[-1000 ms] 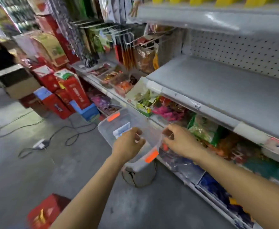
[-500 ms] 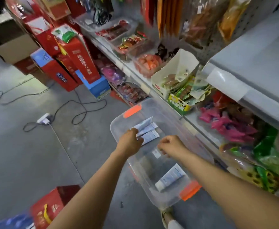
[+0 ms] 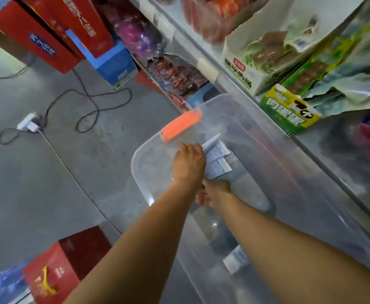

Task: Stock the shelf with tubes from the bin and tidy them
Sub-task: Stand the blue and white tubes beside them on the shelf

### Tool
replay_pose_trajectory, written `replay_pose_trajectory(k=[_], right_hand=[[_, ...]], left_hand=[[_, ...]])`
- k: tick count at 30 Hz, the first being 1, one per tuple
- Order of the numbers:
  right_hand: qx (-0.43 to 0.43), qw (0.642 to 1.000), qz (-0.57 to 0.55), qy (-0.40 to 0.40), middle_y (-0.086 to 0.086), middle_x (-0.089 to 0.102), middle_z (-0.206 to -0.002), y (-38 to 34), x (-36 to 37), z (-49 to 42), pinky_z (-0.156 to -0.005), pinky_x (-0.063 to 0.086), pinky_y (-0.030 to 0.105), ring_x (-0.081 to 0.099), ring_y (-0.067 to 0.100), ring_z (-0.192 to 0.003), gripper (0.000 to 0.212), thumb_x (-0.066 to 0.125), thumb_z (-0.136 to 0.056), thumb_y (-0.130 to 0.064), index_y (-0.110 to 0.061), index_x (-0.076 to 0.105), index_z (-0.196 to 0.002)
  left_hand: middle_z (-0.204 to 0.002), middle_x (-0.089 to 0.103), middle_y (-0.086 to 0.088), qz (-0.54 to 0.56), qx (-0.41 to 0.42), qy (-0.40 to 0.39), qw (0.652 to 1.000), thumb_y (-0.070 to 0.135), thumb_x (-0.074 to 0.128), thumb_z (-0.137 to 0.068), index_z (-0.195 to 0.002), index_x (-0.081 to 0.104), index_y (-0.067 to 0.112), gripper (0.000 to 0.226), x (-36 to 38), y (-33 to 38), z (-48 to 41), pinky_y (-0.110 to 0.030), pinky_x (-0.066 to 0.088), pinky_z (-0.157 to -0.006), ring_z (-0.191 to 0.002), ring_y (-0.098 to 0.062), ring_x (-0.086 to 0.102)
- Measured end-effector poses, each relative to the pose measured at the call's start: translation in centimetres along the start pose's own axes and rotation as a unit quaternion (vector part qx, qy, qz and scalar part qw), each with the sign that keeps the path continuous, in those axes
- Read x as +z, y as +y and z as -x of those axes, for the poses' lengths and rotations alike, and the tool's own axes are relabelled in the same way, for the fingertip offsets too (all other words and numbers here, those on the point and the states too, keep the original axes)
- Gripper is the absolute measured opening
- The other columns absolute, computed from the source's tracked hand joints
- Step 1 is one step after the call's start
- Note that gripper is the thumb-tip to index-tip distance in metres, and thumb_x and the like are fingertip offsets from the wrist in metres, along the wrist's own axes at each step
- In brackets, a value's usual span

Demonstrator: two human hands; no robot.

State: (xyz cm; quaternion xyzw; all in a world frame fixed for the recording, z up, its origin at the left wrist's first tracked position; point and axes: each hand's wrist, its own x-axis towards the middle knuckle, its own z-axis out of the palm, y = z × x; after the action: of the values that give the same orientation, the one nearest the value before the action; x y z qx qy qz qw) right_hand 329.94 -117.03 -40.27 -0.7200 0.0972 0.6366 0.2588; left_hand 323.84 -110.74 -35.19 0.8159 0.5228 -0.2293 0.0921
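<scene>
Slippage risk: L hand grips fanned tubes in bin, loose hold cd drop some; R hand state hidden, can't tell.

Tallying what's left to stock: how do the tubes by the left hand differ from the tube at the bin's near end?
The far tubes are several, fanned against the left hand; the near tube lies alone, untouched. The far tubes lie by the orange latch; the near tube lies at the opposite end. Both are white, in the clear bin.
</scene>
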Motion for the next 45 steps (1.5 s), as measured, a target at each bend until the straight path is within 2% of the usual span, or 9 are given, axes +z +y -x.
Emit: replay_pose_trajectory(k=[2, 5, 12, 16, 22, 27, 31, 40, 45], right_hand=[[-0.001, 0.999, -0.046, 0.011, 0.009, 0.050, -0.058, 0.2, 0.8, -0.6, -0.042, 0.041, 0.022, 0.046, 0.019, -0.041, 0.023, 0.067, -0.089, -0.018, -0.011, 0.048, -0.077], [0.010, 0.994, -0.101, 0.027, 0.006, 0.045, -0.053, 0.3, 0.9, -0.9, -0.037, 0.033, 0.015, 0.040, 0.016, -0.037, 0.024, 0.065, -0.088, -0.008, -0.014, 0.046, -0.074], [-0.064, 0.997, 0.010, 0.052, 0.011, 0.061, -0.065, 1.1, -2.1, -0.1, -0.045, 0.048, 0.028, 0.052, 0.021, -0.046, 0.016, 0.074, -0.078, -0.018, -0.006, 0.063, -0.078], [-0.103, 0.991, 0.043, 0.076, 0.019, 0.068, -0.088, 1.8, -5.4, 1.7, -0.061, 0.057, 0.039, 0.066, 0.033, -0.070, 0.021, 0.071, -0.080, -0.020, -0.002, 0.065, -0.088], [-0.196, 0.976, 0.081, 0.053, 0.016, 0.059, -0.081, 4.4, -10.5, 8.3, -0.046, 0.042, 0.024, 0.057, 0.028, -0.064, 0.028, 0.070, -0.074, -0.024, -0.006, 0.051, -0.085], [-0.295, 0.948, 0.119, 0.021, 0.016, 0.054, -0.083, 7.0, -14.0, 16.0, -0.038, 0.040, 0.023, 0.052, 0.026, -0.062, 0.027, 0.059, -0.081, -0.034, -0.012, 0.044, -0.086], [-0.428, 0.883, 0.191, 0.028, -0.002, 0.051, -0.091, 10.3, -18.1, 24.4, -0.068, 0.043, 0.029, 0.050, 0.020, -0.081, 0.009, 0.044, -0.097, -0.026, -0.019, 0.040, -0.101], [-0.544, 0.801, 0.243, 0.053, 0.002, 0.047, -0.126, 16.5, -29.3, 38.7, -0.095, 0.045, 0.030, 0.052, 0.014, -0.112, 0.066, 0.070, -0.082, -0.020, -0.019, 0.036, -0.139], [-0.558, 0.803, 0.200, 0.063, -0.006, 0.065, -0.109, 18.6, -35.9, 44.0, -0.067, 0.045, 0.007, 0.060, -0.005, -0.084, 0.057, 0.082, -0.073, -0.021, -0.016, 0.057, -0.123]], left_hand=[[-0.074, 0.069, -0.004, -0.010, 0.020, -0.003, 1.000, 0.015, 0.070, -0.064, -0.083, 0.070, 0.011, 0.019, 0.3, 0.1, -0.6, -0.024, 0.046, -0.057, -0.074, -0.023, 0.065], [-0.120, 0.063, -0.012, 0.030, 0.002, -0.042, 0.999, 0.008, 0.050, -0.093, -0.119, 0.058, 0.005, 0.027, 1.3, 0.4, -1.4, -0.034, 0.047, -0.086, -0.114, -0.032, 0.058], [-0.129, 0.058, -0.016, 0.223, -0.096, -0.105, 0.964, 0.027, 0.054, -0.093, -0.124, 0.055, 0.006, 0.038, -0.2, 0.2, -0.6, -0.034, 0.045, -0.090, -0.118, -0.036, 0.055], [-0.118, 0.061, -0.016, 0.441, -0.177, -0.174, 0.863, 0.039, 0.057, -0.091, -0.120, 0.056, 0.004, 0.045, -0.7, 1.0, 2.7, -0.036, 0.053, -0.085, -0.108, -0.036, 0.062], [-0.089, 0.056, -0.018, 0.670, -0.237, -0.160, 0.685, 0.030, 0.055, -0.083, -0.099, 0.055, 0.006, 0.029, -2.6, 3.3, 10.8, -0.034, 0.052, -0.060, -0.070, -0.031, 0.057], [-0.073, 0.057, -0.015, 0.712, -0.195, -0.094, 0.669, 0.028, 0.053, -0.080, -0.081, 0.057, 0.011, 0.017, -5.2, 6.3, 19.6, -0.032, 0.046, -0.058, -0.060, -0.026, 0.055], [-0.067, 0.058, -0.009, 0.763, -0.168, -0.051, 0.622, 0.029, 0.060, -0.089, -0.092, 0.059, 0.011, 0.018, -7.9, 9.2, 27.3, -0.029, 0.048, -0.053, -0.055, -0.022, 0.057], [-0.086, 0.072, -0.006, 0.796, -0.054, 0.017, 0.602, 0.017, 0.070, -0.084, -0.101, 0.068, 0.014, 0.017, -15.3, 16.8, 41.1, -0.026, 0.052, -0.055, -0.073, -0.016, 0.069], [-0.068, 0.066, -0.008, 0.793, -0.002, 0.040, 0.608, 0.009, 0.067, -0.086, -0.105, 0.066, 0.001, 0.021, -19.0, 22.1, 47.0, -0.021, 0.049, -0.044, -0.047, -0.011, 0.062]])
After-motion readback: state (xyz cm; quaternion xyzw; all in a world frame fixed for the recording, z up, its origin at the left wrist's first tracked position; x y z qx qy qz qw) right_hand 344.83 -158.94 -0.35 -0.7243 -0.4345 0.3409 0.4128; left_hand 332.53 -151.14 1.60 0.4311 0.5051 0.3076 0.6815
